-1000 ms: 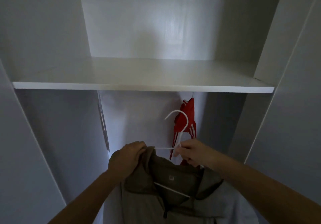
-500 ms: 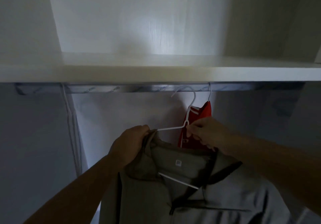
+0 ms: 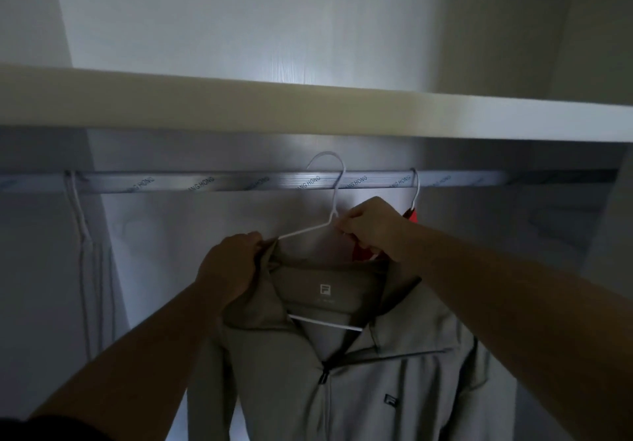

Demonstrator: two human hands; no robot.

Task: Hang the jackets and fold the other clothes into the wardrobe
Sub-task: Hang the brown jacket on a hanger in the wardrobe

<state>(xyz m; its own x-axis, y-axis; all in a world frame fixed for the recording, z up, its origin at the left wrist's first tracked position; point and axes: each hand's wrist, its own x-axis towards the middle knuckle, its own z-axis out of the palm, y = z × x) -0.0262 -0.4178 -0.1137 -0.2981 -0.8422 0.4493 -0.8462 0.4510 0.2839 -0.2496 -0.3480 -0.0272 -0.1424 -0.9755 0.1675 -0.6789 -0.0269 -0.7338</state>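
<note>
Now your left hand [image 3: 233,264] grips the grey jacket [image 3: 342,372] collar and your right hand [image 3: 371,226] pinches its hanger [image 3: 334,207] just below the rail [image 3: 205,182], hook not yet on, beside a red garment [image 3: 411,216] already hung.

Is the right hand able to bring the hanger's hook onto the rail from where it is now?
Probably yes. The right hand grips the white hanger by its neck, with the hook already level with the rail. Nothing blocks the stretch left of the red garment.

Silver rail [image 3: 239,181] under white shelf [image 3: 308,105], 2 hooks over it.
</note>
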